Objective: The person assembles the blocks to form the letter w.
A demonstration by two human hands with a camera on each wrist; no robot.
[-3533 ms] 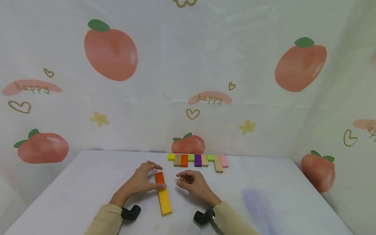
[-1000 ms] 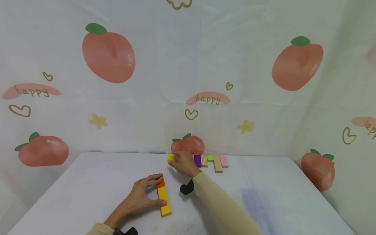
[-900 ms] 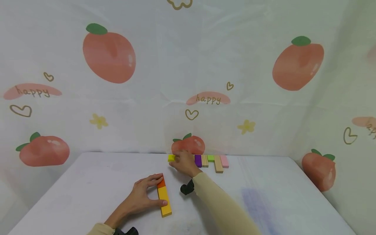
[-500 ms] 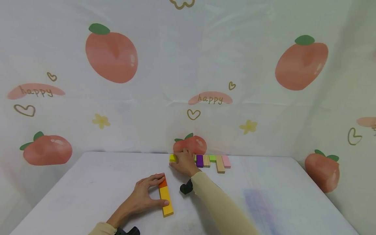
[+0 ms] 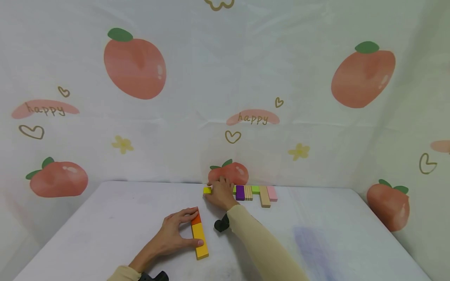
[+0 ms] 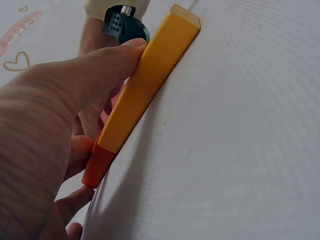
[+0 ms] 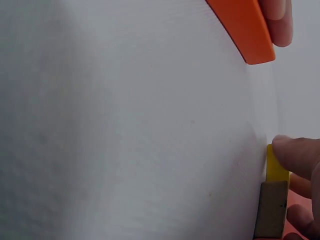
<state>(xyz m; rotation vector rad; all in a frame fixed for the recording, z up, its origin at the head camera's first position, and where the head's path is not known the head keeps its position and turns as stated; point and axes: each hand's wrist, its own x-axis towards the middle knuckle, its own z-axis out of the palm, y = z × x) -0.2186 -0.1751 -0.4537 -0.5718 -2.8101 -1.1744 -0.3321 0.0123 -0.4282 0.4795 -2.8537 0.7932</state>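
A long yellow block [image 5: 198,231] and an orange-red block [image 5: 195,219] lie end to end on the table. My left hand [image 5: 172,234] spans them from the left: its thumb touches the long yellow block [image 6: 150,75], and its fingers rest at the orange block [image 6: 98,167]. At the back edge, my right hand [image 5: 222,196] pinches a small bright-yellow block [image 5: 207,191] at the left end of a row. A brown wooden block [image 7: 272,207] stands against that small block [image 7: 276,167] in the right wrist view. My right hand hides the row's left part in the head view.
To the right, the row continues with a purple block [image 5: 240,192], a striped block [image 5: 248,192], a green block [image 5: 255,189], a plain wooden block [image 5: 265,197] and a pink block [image 5: 272,193]. A fruit-printed curtain [image 5: 197,78] hangs directly behind the table.
My right hand has gone from beside the orange block to the back row. My left hand has slid nearer me, its thumb now on the long yellow block. The small yellow block has shifted slightly.
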